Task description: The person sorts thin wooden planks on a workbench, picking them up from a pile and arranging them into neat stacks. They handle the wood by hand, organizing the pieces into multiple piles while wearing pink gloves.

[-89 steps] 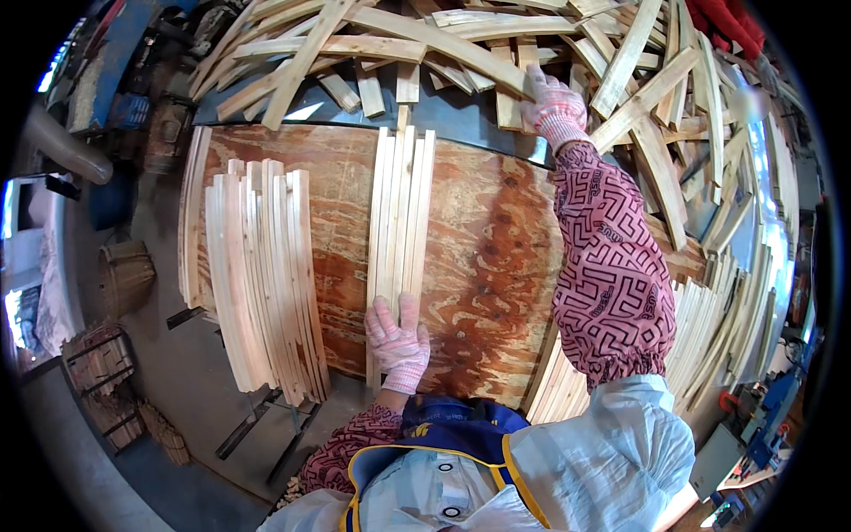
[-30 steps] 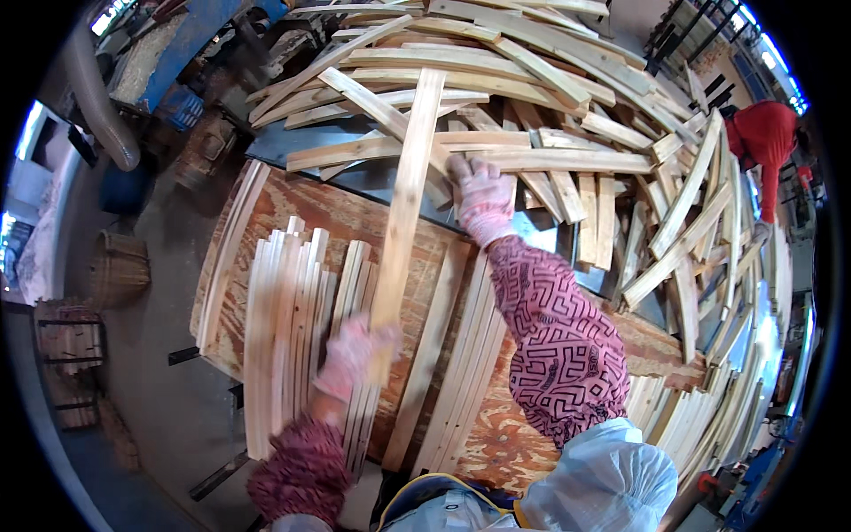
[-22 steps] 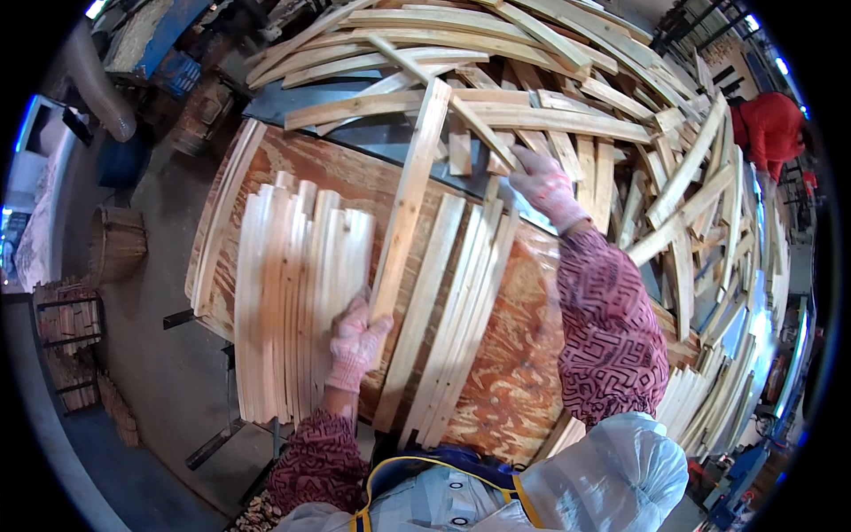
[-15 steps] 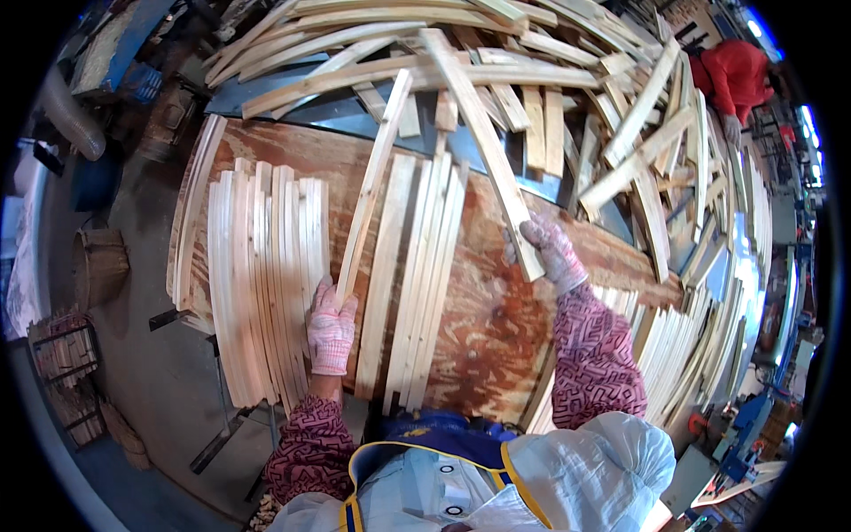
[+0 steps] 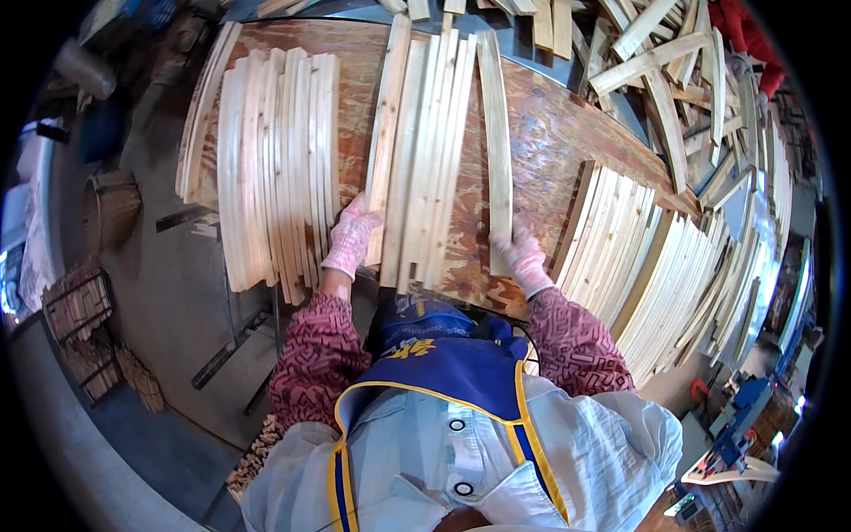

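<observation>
In a pale pink work glove, my left hand (image 5: 353,234) grips the near end of a long wooden strip (image 5: 387,133). That strip stretches away from me along the left side of a middle row of wooden strips (image 5: 434,151). My right hand (image 5: 521,257), gloved alike and slightly blurred, has hold of the near end of another wooden strip (image 5: 496,146). This one lies to the right of the middle row, with a gap of bare board between. Under them is a worn plywood board (image 5: 554,142). A wide row of strips (image 5: 279,160) lies left of my left hand.
More strips (image 5: 612,226) stand in rows along the right side. Beyond the board, a jumbled heap of wood (image 5: 660,66) covers a grey metal surface. At the upper right is a person in red (image 5: 753,40). A brown basket-like container (image 5: 113,211) stands on the floor at left.
The right-hand strip has come off the heap toward me and swung nearly parallel to the middle row. The left-hand strip has moved against that row. My view has dipped toward my body.
</observation>
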A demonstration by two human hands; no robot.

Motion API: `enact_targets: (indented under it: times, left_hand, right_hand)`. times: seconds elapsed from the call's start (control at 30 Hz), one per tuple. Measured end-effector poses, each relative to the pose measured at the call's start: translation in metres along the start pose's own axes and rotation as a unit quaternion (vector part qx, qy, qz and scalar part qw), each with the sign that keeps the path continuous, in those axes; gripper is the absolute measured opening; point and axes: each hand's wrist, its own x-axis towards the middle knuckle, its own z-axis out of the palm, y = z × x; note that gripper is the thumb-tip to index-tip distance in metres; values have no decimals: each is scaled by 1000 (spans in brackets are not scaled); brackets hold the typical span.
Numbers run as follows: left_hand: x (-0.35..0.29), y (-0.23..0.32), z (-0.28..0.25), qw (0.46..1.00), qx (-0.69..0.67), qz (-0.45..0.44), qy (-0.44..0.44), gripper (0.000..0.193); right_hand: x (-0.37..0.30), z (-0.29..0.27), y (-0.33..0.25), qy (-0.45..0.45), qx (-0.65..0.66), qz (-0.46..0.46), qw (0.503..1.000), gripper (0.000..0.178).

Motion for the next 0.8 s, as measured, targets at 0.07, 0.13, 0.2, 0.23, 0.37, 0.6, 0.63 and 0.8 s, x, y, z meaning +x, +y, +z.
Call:
enact_targets:
  times: [0.07,0.13,0.2,0.23,0.37,0.6,0.63,0.8]
  left_hand:
    - [6,-19,-11,984,-168,-17,-55,55]
    - [-1,1,17,943,-297,-39,-145,59]
    - [-2,-7,23,946,-290,-21,-142,61]
    - [-2,-9,20,942,-296,-15,-159,64]
    - [-16,-23,9,940,-292,-14,-173,54]
    - [-66,-27,11,814,437,264,279,41]
    - [-64,-48,4,792,431,278,332,47]
    - [-30,-58,-12,736,528,160,392,74]
  right_hand:
    - [-23,10,-74,-137,-270,99,948,85]
    - [-33,30,-51,-145,-243,38,958,89]
    - [-37,33,-51,-143,-255,3,956,88]
    - [-37,34,-51,-142,-261,-16,955,88]
    - [-23,18,-65,-220,-210,-22,952,78]
    - [118,-41,-57,41,3,-81,996,45]
    - [142,-49,-80,66,10,-101,993,44]
    - [273,-88,-187,191,-156,-285,926,44]
